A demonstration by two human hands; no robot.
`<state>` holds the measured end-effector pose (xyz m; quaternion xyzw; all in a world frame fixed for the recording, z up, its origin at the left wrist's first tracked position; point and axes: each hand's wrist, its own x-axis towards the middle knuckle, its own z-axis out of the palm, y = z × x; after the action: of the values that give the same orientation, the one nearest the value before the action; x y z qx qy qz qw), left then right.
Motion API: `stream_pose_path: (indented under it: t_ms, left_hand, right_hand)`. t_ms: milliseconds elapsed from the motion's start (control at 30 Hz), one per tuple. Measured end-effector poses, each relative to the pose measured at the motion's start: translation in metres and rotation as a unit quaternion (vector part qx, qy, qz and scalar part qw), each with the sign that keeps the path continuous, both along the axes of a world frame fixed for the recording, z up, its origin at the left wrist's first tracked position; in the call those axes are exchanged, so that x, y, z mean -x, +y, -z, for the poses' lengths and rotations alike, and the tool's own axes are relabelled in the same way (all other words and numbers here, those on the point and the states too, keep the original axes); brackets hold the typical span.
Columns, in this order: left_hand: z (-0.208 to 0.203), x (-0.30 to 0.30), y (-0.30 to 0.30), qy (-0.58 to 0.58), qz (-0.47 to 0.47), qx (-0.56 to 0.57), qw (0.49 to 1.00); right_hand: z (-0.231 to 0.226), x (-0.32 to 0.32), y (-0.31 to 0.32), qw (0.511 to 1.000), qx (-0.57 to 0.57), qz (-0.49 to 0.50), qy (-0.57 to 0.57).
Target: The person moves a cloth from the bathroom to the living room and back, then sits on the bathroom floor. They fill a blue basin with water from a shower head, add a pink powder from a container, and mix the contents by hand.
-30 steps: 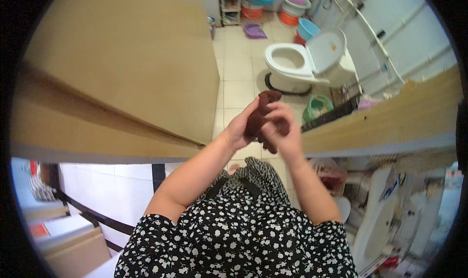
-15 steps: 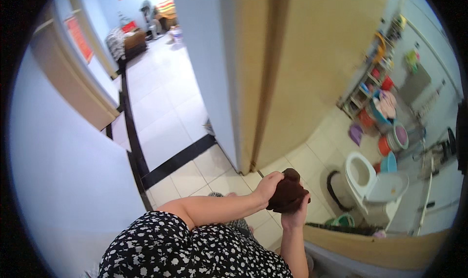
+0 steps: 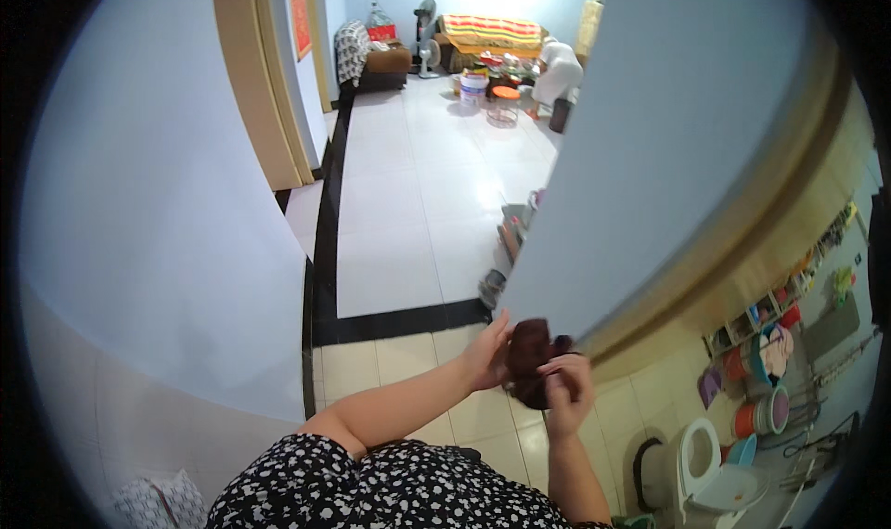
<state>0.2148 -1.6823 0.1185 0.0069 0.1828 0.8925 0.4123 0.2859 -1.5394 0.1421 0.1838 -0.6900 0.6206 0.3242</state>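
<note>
A dark brown bundle of soft cloth is held up in front of my body, crumpled, so its exact kind does not show. My left hand grips its left side, the thumb pointing up along the edge. At its right, my right hand has bent fingers closed on a fold of the cloth. A small reddish patch shows near the right fingers. Both forearms reach up from the lower edge, below them a black dress with white flowers.
A blue wall end stands close ahead. Right of it, a bathroom holds a toilet, buckets and a rack. Past the black floor strip, a living room has a sofa, fan, orange-topped stool and a bending person.
My view has swung left, bringing the living room and another person into sight. The right hand has shifted from beneath the cloth to its front right side. Both hands still hold it.
</note>
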Motion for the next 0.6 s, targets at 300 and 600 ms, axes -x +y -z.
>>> stream_pose_path:
  t_ms: [300,600]
  left_hand:
    - [0.043,0.092,-0.236,0.023,-0.131,0.009,0.991]
    - [0.038,0.182,-0.325,-0.032,-0.425,0.213,0.879]
  right_hand:
    - [0.001,0.165,-0.258,0.990,-0.070,-0.073,-0.100]
    - [0.060,0.286,-0.286,0.699,0.350,-0.432,-0.450]
